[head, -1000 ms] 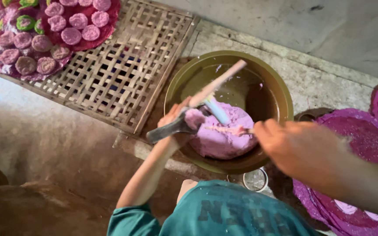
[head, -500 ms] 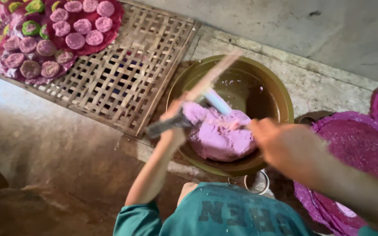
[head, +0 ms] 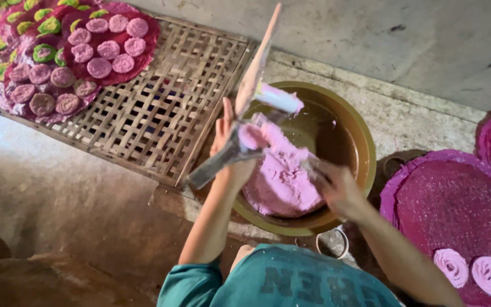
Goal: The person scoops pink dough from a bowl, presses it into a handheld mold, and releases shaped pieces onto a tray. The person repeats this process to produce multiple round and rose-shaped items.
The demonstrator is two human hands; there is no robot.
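1. Inside the brown bowl [head: 365, 170], centre frame, lies a mass of pink dough [head: 282, 176], heaped toward the near-left wall.
2. Left hand [head: 231, 150]: fingers wrapped around a grey tube-shaped tool [head: 217, 162], held at the bowl's left rim; a pink dough blob sits at the tool's top.
3. A flat wooden stick [head: 257, 68] rises tilted from that hand, pink-smeared.
4. Right hand [head: 336, 190]: fingers pressed into the dough; how wide, cannot tell (blurred).
5. Left of bowl: woven bamboo tray [head: 166, 113] on the floor, carrying pink and green coiled discs [head: 100, 51].
6. Right of bowl: magenta mat [head: 450, 210] with two pink spirals [head: 473, 272].
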